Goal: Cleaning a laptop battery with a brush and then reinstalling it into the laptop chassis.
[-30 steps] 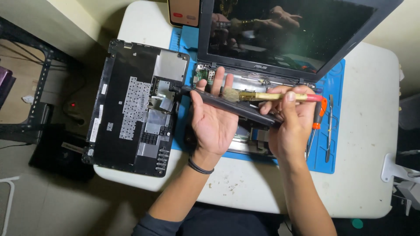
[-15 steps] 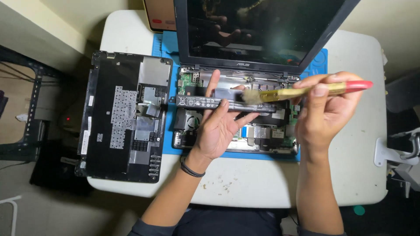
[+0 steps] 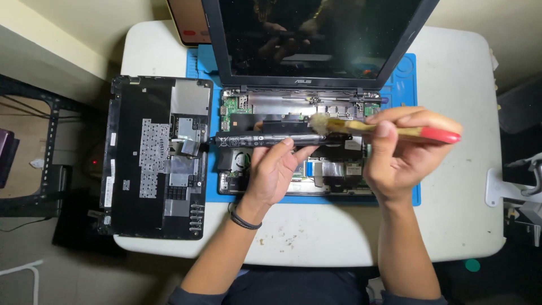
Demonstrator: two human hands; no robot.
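- Black and long, the battery (image 3: 271,139) lay with its axis running 9 to 3 o'clock across the opened laptop (image 3: 293,164), just above the left hand.
- Left hand (image 3: 275,172) held the battery from below, fingers curled up at 12 o'clock with the tips pressed against its lower edge; the thumb's place could not be told.
- Right hand (image 3: 403,152) pinched the brush (image 3: 389,130) between thumb and bent fingers, the handle pointing toward 3 o'clock, its red end sticking out past the knuckles.
- Pale bristles touched the battery's right end, at 9 o'clock from the right hand; so the left hand was nearer the battery's middle, the right nearer its end.
- A white label with small symbols sat at the battery's left end.
- At 9 o'clock of the laptop, the removed black cover (image 3: 155,155) lay inside-up, with silver foil patches and small white stickers along its left edge.
- Blue mat (image 3: 403,85) lay under the laptop on the white table (image 3: 463,214).
- A box (image 3: 189,22), red below and pale above, stood at 11 o'clock, beside the dark screen.
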